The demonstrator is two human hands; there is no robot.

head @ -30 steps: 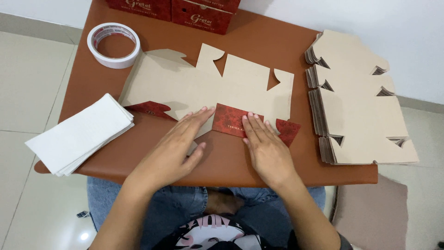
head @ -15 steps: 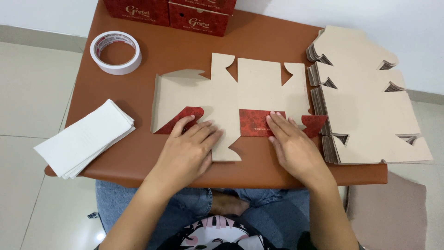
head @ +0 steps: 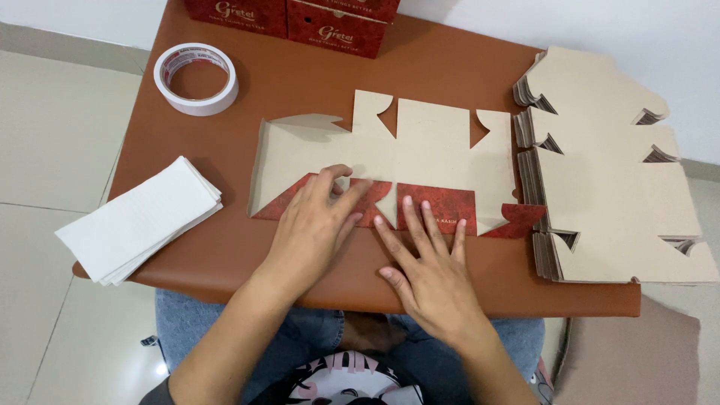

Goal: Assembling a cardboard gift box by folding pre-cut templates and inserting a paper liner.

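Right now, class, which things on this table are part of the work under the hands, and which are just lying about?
In use:
- flat cardboard cutout, red flaps folded over
- left hand, pressing a flap
- right hand, pressing a flap

Lying about:
- stack of cutouts
- tape roll
- white paper stack
- red boxes

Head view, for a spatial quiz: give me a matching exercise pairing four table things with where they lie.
Things:
1. tape roll
2. white paper stack
3. stack of flat box blanks
4. red boxes

Places:
A. right side of table
B. far edge, middle
C. near left edge
D. far left corner

Pairs: 1-D, 2-C, 3-A, 4-B
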